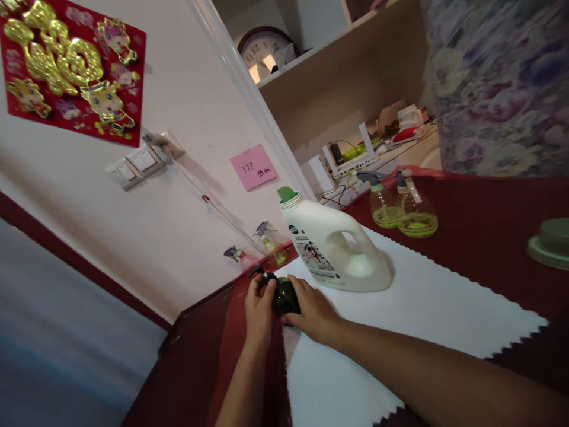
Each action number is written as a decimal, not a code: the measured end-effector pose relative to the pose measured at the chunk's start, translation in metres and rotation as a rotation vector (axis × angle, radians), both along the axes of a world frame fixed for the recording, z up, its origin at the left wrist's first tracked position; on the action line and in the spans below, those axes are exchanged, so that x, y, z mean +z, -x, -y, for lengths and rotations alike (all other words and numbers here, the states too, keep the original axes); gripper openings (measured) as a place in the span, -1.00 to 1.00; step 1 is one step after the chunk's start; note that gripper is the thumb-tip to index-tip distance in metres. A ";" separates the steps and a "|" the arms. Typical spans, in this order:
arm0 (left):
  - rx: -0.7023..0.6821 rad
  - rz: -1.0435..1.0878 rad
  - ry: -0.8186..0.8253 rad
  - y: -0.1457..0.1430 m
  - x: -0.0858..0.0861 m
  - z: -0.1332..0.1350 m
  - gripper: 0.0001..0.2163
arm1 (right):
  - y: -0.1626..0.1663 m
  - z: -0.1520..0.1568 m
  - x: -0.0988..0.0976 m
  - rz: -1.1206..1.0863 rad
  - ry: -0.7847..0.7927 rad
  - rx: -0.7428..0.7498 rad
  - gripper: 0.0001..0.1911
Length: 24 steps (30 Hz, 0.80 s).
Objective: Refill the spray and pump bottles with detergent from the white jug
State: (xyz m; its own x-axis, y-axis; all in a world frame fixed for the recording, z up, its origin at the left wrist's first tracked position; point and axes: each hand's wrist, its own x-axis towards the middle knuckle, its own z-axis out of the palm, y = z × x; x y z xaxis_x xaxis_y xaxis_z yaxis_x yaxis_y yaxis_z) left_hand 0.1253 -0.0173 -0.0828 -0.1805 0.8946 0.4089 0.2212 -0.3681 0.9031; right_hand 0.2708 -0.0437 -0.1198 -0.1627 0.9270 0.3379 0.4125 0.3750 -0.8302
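Observation:
Both hands are on a dark green pump bottle (pixel 287 296) with a black pump head, low over the left edge of a white cloth (pixel 427 296). My left hand (pixel 261 302) grips the bottle's neck just under the pump, thumb and fingers closed. Around the rounded body, my right hand (pixel 313 311) is wrapped from the right side. Just behind stands a large white detergent jug (pixel 342 246), uncapped, with a green spout at its mouth and a printed label. Whether the pump head is screwed tight I cannot tell.
Two clear spray bottles with yellow-green liquid (pixel 418 219) stand at the back right. By the wall are a pink spray bottle (pixel 244 259) and a yellow one (pixel 274 249). A green lid-like object (pixel 551 246) lies at the right on the dark red table (pixel 484 237).

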 end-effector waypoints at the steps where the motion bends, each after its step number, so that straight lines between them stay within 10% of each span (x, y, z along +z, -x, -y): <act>1: 0.012 -0.006 -0.001 0.001 0.000 -0.001 -0.61 | 0.000 0.000 0.000 0.003 -0.001 -0.003 -0.01; 24: 0.034 0.002 -0.018 -0.003 0.001 0.000 -0.55 | -0.002 0.002 0.003 0.057 0.010 -0.006 -0.04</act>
State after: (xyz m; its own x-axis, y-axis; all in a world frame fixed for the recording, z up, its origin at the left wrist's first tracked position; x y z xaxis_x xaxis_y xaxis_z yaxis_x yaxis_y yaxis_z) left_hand 0.1281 -0.0171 -0.0819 -0.2114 0.8803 0.4247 0.2324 -0.3767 0.8967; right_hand 0.2725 -0.0459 -0.1169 -0.1759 0.9314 0.3185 0.4615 0.3639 -0.8091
